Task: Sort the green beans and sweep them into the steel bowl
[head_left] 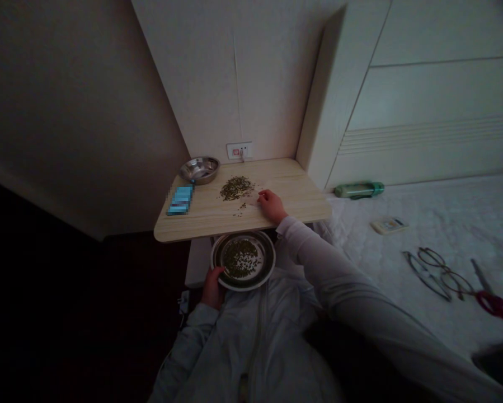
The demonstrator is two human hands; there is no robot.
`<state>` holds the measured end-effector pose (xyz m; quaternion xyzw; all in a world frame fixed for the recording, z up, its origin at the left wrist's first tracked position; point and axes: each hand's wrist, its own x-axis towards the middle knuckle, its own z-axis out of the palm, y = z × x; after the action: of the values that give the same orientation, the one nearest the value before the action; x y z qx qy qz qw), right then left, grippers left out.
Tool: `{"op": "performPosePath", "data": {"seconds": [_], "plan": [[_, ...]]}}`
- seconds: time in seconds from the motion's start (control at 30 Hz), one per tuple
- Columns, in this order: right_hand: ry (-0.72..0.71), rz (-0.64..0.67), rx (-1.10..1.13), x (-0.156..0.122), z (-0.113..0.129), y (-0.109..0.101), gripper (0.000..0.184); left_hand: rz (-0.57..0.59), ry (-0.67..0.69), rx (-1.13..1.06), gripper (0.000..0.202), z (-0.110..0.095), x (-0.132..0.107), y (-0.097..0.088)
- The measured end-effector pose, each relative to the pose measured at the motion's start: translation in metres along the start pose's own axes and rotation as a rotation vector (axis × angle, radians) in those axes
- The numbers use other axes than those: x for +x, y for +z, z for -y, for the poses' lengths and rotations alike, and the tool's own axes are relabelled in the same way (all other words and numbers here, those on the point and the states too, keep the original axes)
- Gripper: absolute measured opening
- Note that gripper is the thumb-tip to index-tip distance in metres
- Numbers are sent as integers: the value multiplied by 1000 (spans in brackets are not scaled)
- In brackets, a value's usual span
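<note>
My left hand grips the left rim of a round metal plate, thumb over the edge. Small dark green grains or beans are spread inside it; their exact kind is too small to tell. The plate is held in front of my body, just below the front edge of a small wooden table. On the tabletop lies a loose pile of similar grains, with a few scattered nearer the front. My right hand is right of them, fingers curled together; whatever is in its fingertips is too faint to make out.
At the table's back left stands a metal bowl, with a phone in front. A wall socket is behind. On the bed at right lie a green bottle, a pale flat object, glasses and red-handled scissors.
</note>
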<state>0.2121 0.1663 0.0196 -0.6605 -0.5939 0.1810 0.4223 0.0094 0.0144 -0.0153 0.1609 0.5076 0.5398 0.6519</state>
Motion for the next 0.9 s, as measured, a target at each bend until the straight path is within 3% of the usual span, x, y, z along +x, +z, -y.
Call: {"op": "performPosePath", "data": {"seconds": [0.37, 0.9], "plan": [[-19, 113, -4, -7, 5, -2, 25, -29, -47, 4, 6, 1, 3, -2], [-33, 155, -35, -15, 10, -1, 22, -28, -11, -6, 5, 1, 2, -1]]}}
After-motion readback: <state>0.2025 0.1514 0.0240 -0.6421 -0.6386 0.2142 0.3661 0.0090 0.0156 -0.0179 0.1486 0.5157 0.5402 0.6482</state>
